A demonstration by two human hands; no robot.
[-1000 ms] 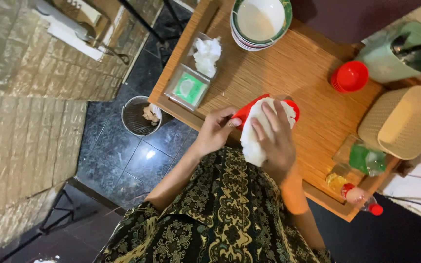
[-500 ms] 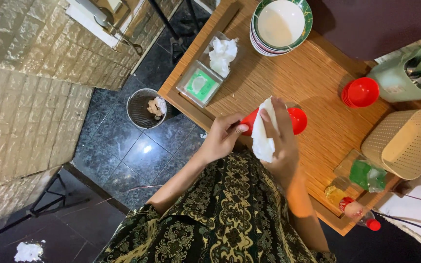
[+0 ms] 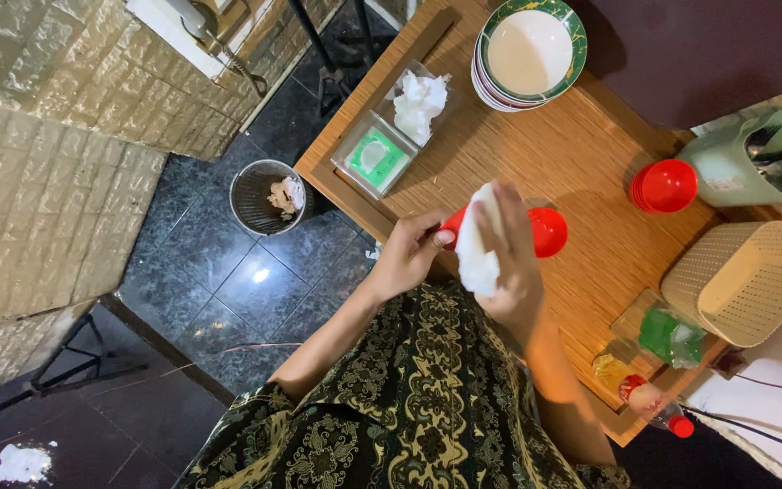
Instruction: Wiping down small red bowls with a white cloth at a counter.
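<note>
Since the earlier frame, both hands have lifted the red bowl (image 3: 545,231) slightly toward the body. Left hand (image 3: 406,256) pinches its near rim in a closed grip; right hand (image 3: 509,263) presses a white tissue (image 3: 477,249) against it, fingers wrapped. Bowl hovers near the desk (image 3: 581,154) front edge. Open wood lies between it, the stacked bowls (image 3: 527,54) and the red cups (image 3: 664,186).

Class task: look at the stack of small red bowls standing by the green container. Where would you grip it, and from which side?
Grip the stack of small red bowls at its round rim, fingers on opposite edges, coming from above. It stands upright and open-topped; the green container crowds one side, so a side approach looks awkward.
</note>
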